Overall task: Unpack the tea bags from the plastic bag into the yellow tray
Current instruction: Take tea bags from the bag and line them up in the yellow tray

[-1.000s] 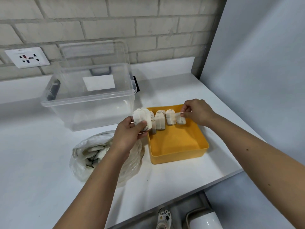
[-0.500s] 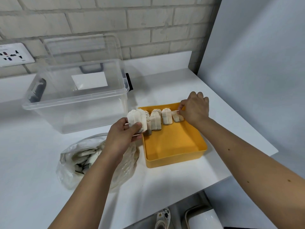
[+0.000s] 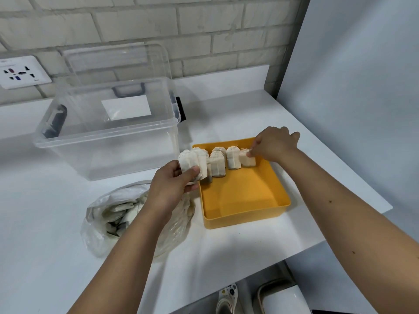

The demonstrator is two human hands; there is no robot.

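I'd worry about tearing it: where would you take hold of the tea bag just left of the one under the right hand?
Probably its top edge, pinched from above. The tea bag stands upright in the tray with neighbours close on both sides, so only the top is free.

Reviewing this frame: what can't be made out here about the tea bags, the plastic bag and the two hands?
- Head view: how many tea bags remain in the plastic bag; cloudy crumpled film and the left forearm cover them.
- Head view: how many the left hand holds in its stack; they overlap.
- Head view: whether the right hand's grip is on the end tea bag's paper or string; too small.
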